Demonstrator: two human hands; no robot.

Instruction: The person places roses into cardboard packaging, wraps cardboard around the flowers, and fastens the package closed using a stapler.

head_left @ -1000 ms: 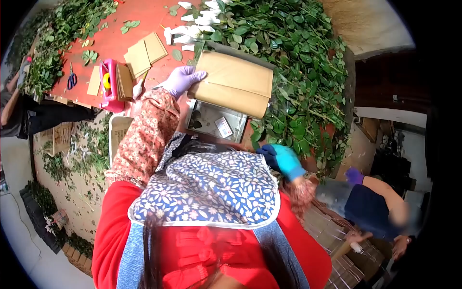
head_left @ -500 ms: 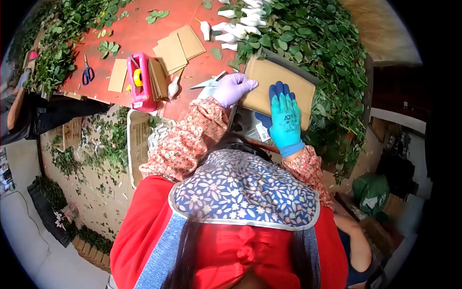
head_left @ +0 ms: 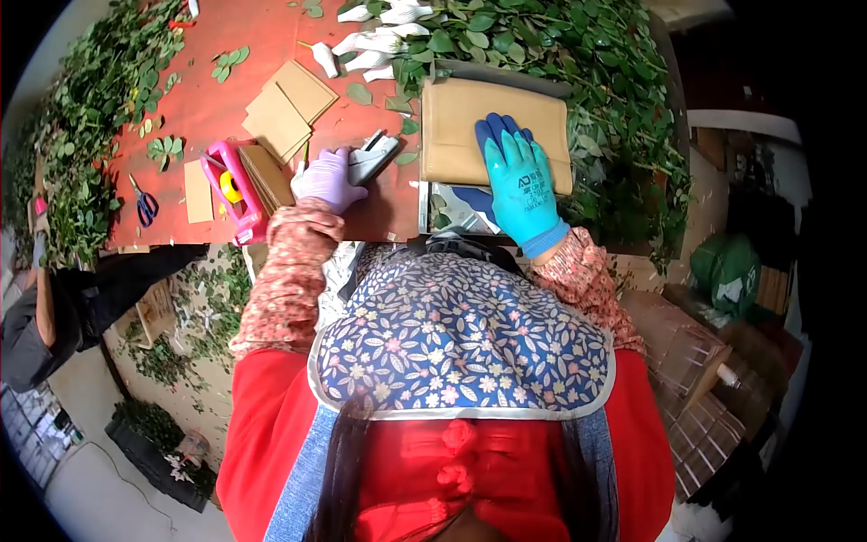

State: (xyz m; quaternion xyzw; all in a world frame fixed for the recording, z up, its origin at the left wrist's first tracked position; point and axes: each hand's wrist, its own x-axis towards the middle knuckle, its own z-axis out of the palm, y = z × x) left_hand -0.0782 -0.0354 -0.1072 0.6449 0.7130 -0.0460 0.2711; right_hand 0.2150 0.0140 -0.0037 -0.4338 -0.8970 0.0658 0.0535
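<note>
My left hand [head_left: 325,181], in a purple glove, is over the red table beside a grey stapler-like tool [head_left: 374,158]. Its thumb points out to the right, apart from the other fingers, and its fingers partly cover a white-wrapped bud [head_left: 298,183]. Close by on the left, small brown cards [head_left: 265,176] stand against a pink tape dispenser [head_left: 238,191]. My right hand [head_left: 524,181], in a teal glove with dark blue fingertips, lies flat on brown wrapping paper [head_left: 452,135]. The paper rests in a dark-edged tray [head_left: 551,88].
Leafy stems [head_left: 623,135] are heaped on the right, and white-wrapped flower heads [head_left: 379,41] lie at the back. Loose brown cards [head_left: 289,110] and dark-handled scissors [head_left: 144,206] lie on the red table [head_left: 212,104]. Another person [head_left: 41,312] is at far left.
My left hand has left the brown paper and moved left to the bud and cards. My right hand stays flat on the paper. The view has shifted.
</note>
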